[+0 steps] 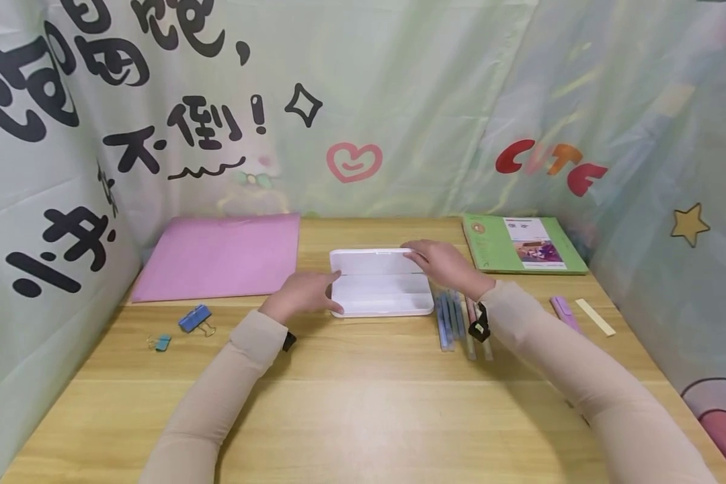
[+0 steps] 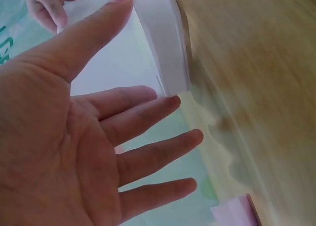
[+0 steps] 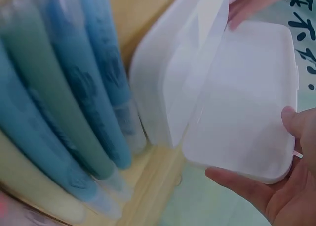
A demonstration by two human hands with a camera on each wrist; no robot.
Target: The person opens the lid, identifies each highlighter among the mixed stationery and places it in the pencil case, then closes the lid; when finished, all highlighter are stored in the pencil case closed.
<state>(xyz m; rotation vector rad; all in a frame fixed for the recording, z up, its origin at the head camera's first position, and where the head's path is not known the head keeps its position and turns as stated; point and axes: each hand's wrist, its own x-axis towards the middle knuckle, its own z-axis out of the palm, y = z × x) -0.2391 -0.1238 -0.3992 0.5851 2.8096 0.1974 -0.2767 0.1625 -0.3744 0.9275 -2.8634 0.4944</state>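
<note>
A white pencil case (image 1: 382, 304) lies opened on the table, its lid (image 3: 247, 102) raised at the back. Nothing shows inside it in the head view. My left hand (image 1: 302, 294) is at its left end; in the left wrist view the thumb touches one corner and the spread, fairly straight fingers (image 2: 148, 152) reach the other. My right hand (image 1: 444, 263) holds the lid's right end, thumb on the inner face and fingers around the edge. Below the right wrist lie several capped pens (image 1: 450, 319), blue, green and pale, beside the case.
A pink folder or sheet (image 1: 224, 259) lies at the back left. Nearer are a blue binder clip (image 1: 195, 318) and a small teal one (image 1: 163, 343). At the right are a green book (image 1: 490, 245), a purple item (image 1: 564, 312) and a cream strip (image 1: 595, 317). Printed cloth surrounds the table.
</note>
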